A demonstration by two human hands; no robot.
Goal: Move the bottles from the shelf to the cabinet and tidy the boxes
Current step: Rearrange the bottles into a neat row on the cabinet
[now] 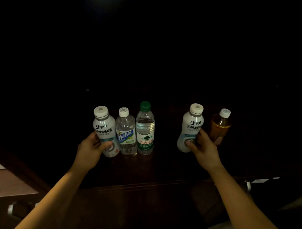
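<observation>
Several bottles stand in a dark recess. My left hand (91, 150) grips a white milk-drink bottle (104, 128) at the left. Touching it on the right is a clear bottle with a blue label (125, 132), then a clear water bottle with a green cap (145, 129). Further right, my right hand (203, 149) grips a second white bottle (192, 127), which leans to the right. Behind that hand is an amber tea bottle (219, 125) with a white cap, also tilted; its lower part is hidden by my fingers.
The dark wooden surface (132, 169) under the bottles ends in a front edge (142, 183). A lighter brown tabletop (10, 183) lies at the left. Metal handles (10, 209) (248, 186) show below the edge. The surroundings are too dark to read.
</observation>
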